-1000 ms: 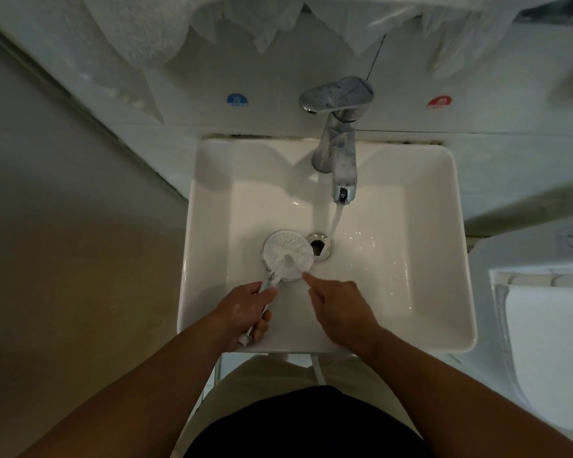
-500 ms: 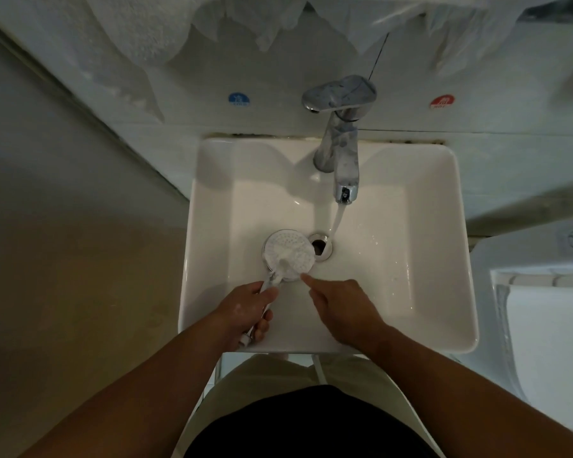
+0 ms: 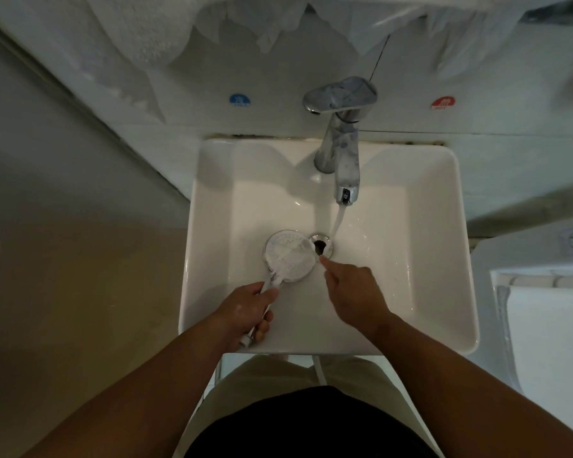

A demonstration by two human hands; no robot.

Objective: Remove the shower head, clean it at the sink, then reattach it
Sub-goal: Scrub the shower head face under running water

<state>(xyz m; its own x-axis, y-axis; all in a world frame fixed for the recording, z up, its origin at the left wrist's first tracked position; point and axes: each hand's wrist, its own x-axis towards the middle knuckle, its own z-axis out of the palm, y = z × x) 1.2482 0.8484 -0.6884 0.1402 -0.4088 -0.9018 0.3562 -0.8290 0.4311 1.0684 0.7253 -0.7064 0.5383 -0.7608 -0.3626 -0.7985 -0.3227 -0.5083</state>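
A white shower head [image 3: 290,256] with a round perforated face lies over the white sink [image 3: 212,200], face up, just left of the drain [image 3: 321,244]. My left hand [image 3: 245,312] grips its handle near the sink's front edge. My right hand [image 3: 354,295] holds nothing; its extended finger touches the right rim of the shower head's face. The chrome faucet [image 3: 341,143] at the back runs a stream of water [image 3: 338,219] that falls just right of the drain, beside the shower head.
Blue [image 3: 239,100] and red [image 3: 443,102] round stickers mark the tiled wall behind the faucet. White towels and cloth [image 3: 146,24] hang above. A white toilet [image 3: 549,328] stands to the right. A hose [image 3: 320,370] hangs below the sink's front edge.
My right hand's fingertip has slid up and to the right along the shower head's rim, toward the drain. The left hand keeps its grip; water keeps running.
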